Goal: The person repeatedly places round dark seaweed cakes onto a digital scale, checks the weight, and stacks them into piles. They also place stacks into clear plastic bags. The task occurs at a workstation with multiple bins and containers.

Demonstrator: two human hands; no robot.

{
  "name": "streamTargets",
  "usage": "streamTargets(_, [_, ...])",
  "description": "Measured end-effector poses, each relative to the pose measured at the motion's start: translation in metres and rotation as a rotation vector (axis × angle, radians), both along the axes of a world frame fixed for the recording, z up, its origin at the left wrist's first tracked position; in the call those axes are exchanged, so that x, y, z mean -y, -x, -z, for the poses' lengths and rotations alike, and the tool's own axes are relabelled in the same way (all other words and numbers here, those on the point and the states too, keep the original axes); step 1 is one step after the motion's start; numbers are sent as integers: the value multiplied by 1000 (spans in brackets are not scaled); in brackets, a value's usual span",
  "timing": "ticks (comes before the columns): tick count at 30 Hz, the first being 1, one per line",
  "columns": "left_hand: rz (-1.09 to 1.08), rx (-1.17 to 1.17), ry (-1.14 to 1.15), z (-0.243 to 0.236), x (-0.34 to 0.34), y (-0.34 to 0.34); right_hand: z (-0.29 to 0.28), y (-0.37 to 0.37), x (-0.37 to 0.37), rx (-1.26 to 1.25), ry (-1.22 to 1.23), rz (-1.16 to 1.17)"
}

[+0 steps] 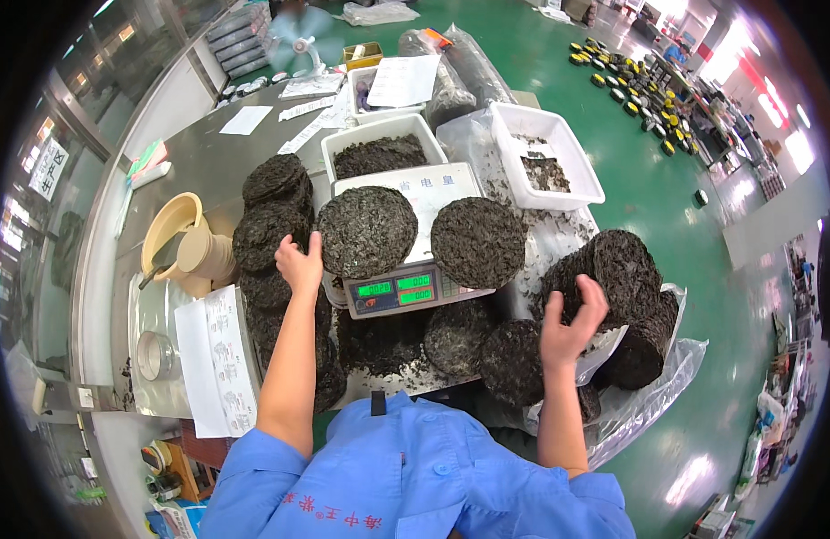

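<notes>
Two round, dark dried seaweed cakes lie on a white digital scale with lit green displays. My left hand has its fingers apart at the left cake's edge; whether it touches it is unclear. My right hand is open, fingers curved, beside a big stack of similar cakes at the right, resting in clear plastic. More cakes are piled left of the scale and below it. A white bin of dark flakes stands behind the scale.
A second white bin sits back right, papers and a metal ring at left, beside beige tubs. Behind are a fan and wrapped rolls. Many yellow-and-black round items lie on the green floor; another person is far right.
</notes>
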State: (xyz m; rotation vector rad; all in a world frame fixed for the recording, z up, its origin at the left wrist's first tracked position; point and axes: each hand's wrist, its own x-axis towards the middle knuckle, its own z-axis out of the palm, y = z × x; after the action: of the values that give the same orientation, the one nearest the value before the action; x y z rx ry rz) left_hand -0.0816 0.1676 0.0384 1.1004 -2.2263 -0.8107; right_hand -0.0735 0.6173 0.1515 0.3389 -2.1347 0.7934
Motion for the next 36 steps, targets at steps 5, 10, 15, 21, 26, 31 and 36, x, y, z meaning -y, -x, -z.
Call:
streamTargets(5, [31, -346, -575, 25, 6, -35, 57, -9, 5, 395, 193, 12])
streamTargets(10, [86, -284, -911, 14, -5, -51, 96, 4, 8, 609, 318, 4])
streamTargets(15, [166, -307, -1051, -1, -24, -39, 126, 30, 21, 781, 626, 0])
streamTargets(21, [158, -329, -1090, -8, -21, -33, 125, 56, 45, 860, 798, 27])
streamTargets(26, [218, -357, -1146, -2, -13, -31, 125, 62, 47, 904, 863, 76])
streamTargets(31, [314, -405, -831, 1, -26, -12, 146, 74, 51, 693, 309, 178])
streamTargets(36, [361, -235, 215, 2, -29, -4, 79, 73, 61, 454, 131, 184])
